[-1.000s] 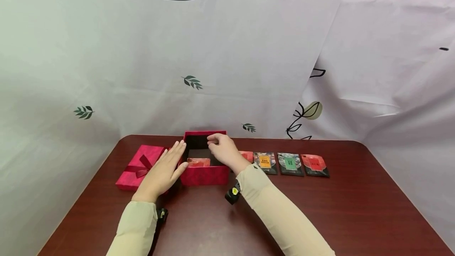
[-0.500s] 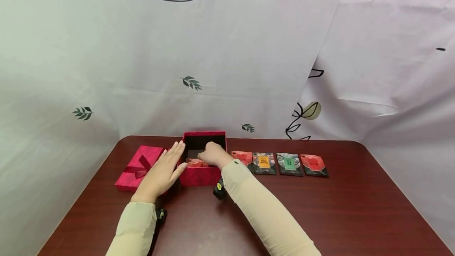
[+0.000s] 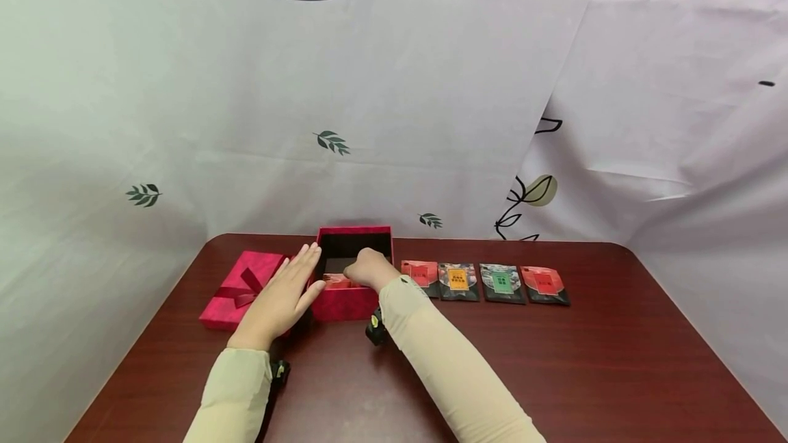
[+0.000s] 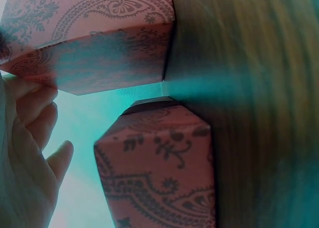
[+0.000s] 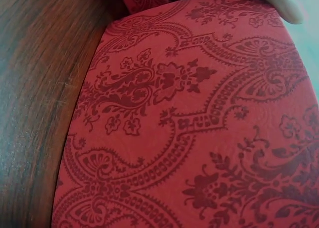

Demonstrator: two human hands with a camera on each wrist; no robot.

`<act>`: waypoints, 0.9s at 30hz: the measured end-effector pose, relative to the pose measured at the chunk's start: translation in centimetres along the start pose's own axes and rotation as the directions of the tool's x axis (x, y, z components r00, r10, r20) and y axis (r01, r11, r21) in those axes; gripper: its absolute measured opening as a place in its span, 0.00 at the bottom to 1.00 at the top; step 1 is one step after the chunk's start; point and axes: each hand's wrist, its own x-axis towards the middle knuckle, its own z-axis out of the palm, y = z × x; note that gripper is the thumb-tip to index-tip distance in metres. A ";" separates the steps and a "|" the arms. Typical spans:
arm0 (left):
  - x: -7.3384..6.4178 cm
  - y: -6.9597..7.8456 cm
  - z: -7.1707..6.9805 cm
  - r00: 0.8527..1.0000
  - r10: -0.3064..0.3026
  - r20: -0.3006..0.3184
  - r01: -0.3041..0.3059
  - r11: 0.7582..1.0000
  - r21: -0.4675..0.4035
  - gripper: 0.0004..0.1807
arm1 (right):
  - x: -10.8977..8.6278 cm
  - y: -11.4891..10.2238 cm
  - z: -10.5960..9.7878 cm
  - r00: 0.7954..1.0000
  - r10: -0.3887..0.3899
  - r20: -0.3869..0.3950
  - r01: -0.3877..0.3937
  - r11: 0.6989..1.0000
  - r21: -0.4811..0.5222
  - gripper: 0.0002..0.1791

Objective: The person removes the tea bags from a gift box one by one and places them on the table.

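Observation:
A red patterned gift box (image 3: 346, 305) stands uncovered at the back of the table, with a red packet (image 3: 335, 281) lying inside. My right hand (image 3: 371, 269) reaches over its front wall, down beside that packet. The back of the hand hides its fingertips, so I cannot tell whether they pinch anything. Along the box's left side lies my left hand (image 3: 280, 299), fingers straight, thumb at the front left corner. In the left wrist view, the fingers (image 4: 42, 108) sit right at the box wall (image 4: 114, 53). To the left rests the box's lid (image 3: 230, 292), topped with a dark red ribbon bow.
Right of the box, flat packets stand in a row: a red one (image 3: 421, 276), an orange-labelled one (image 3: 458, 282), a green-labelled one (image 3: 502, 284) and another red one (image 3: 545, 284). A pale printed cloth (image 3: 394, 101) hangs directly behind the brown table (image 3: 585, 361).
My right hand has dropped from above the box down into it, shifting slightly left and nearer the front wall, uncovering the nearest red packet outside. My left hand stays in place.

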 end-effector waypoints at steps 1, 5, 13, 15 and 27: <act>0.0 0.0 0.0 1.000 -0.001 0.001 0.001 1.000 -0.001 0.38 | 0.0 0.0 0.0 1.000 0.003 -0.003 -0.003 1.000 0.009 0.22; 0.0 -0.1 0.0 1.000 -0.003 0.001 0.003 1.000 0.002 0.38 | 0.2 0.2 0.1 0.999 -0.008 -0.032 0.009 0.999 0.034 0.23; 0.0 -0.1 0.0 1.000 -0.006 0.005 0.006 1.000 -0.005 0.38 | 0.3 0.2 0.4 0.995 -0.045 -0.087 0.050 0.997 0.055 0.10; 0.0 0.0 0.0 1.000 -0.005 0.005 0.005 1.000 -0.011 0.38 | 0.3 0.2 0.4 0.994 -0.060 -0.090 0.065 0.996 0.063 0.09; 0.1 0.1 -0.1 1.000 -0.008 0.011 0.008 1.000 -0.006 0.37 | 0.4 0.4 0.2 0.984 -0.104 -0.142 0.114 0.991 0.064 0.19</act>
